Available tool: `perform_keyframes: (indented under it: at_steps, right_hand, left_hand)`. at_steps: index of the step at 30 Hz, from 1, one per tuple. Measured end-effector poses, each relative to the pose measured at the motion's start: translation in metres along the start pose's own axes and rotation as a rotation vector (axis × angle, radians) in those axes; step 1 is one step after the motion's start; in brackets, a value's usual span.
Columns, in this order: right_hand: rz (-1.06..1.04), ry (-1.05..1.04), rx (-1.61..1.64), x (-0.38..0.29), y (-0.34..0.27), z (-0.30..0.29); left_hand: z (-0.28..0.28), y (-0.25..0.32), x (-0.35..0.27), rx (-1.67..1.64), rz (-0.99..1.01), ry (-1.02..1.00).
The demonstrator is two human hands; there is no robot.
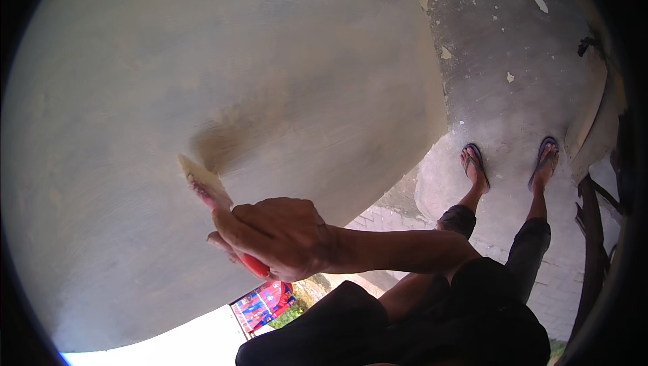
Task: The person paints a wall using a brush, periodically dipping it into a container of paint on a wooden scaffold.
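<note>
My right hand (278,237) grips a paintbrush (205,181), its arm reaching across from the right. Part of the red handle shows below the fingers. The bristles are pale at the tip and reddish towards the hand. They point at a smooth greyish plastered wall (126,87), with a dark brownish smudge or shadow just beside the tip. Whether bristles and wall touch, I cannot tell. My left forearm (412,295) shows partly behind the right arm; the left hand itself is out of sight.
Both my feet, in flip-flops (475,166), stand on a concrete floor (506,108) with pale flakes scattered on it. Dark wooden pieces (592,239) lean at the right rim. A red and blue printed cloth (263,305) hangs beyond the wall's edge, near green plants (288,318).
</note>
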State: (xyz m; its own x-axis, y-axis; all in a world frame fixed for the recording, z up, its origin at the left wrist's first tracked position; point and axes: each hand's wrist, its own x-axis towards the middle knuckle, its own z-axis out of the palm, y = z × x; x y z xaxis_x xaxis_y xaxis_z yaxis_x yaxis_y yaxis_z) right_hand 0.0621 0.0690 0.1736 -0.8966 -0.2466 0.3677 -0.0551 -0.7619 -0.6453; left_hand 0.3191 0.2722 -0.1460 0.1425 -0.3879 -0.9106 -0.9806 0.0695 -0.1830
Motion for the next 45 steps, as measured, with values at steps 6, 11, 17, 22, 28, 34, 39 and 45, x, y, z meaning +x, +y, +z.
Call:
perform_keyframes:
  at_steps: [6, 11, 17, 22, 28, 34, 39, 45]
  right_hand:
    - [0.273, -0.030, 0.323, -0.012, 0.051, -0.023]
    - [0.890, 0.149, 0.296, -0.098, 0.136, -0.162]
    - [0.800, 0.297, -0.488, -0.169, 0.258, -0.317]
    - [0.518, 0.068, -0.672, -0.119, 0.226, -0.220]
    - [0.389, -0.028, 0.138, -0.043, 0.084, -0.113]
    - [0.853, 0.049, 0.374, -0.083, 0.151, -0.172]
    - [0.981, 0.303, -0.101, -0.191, 0.234, -0.301]
    - [0.742, 0.247, -0.584, -0.219, 0.284, -0.336]
  left_hand:
    - [0.010, -0.001, 0.000, 0.000, 0.021, -0.038]
    - [-0.003, 0.009, -0.007, 0.018, 0.004, -0.019]
    - [-0.007, 0.043, -0.027, 0.269, -0.076, 0.159]
    - [-0.009, 0.033, -0.011, 0.187, -0.104, 0.110]
    - [0.006, -0.013, 0.014, 0.138, 0.006, -0.014]
    - [0.001, -0.007, 0.010, 0.219, 0.020, 0.016]
    - [-0.017, 0.038, -0.014, 0.266, -0.085, 0.194]
    - [-0.015, 0.045, -0.018, 0.284, -0.064, 0.170]
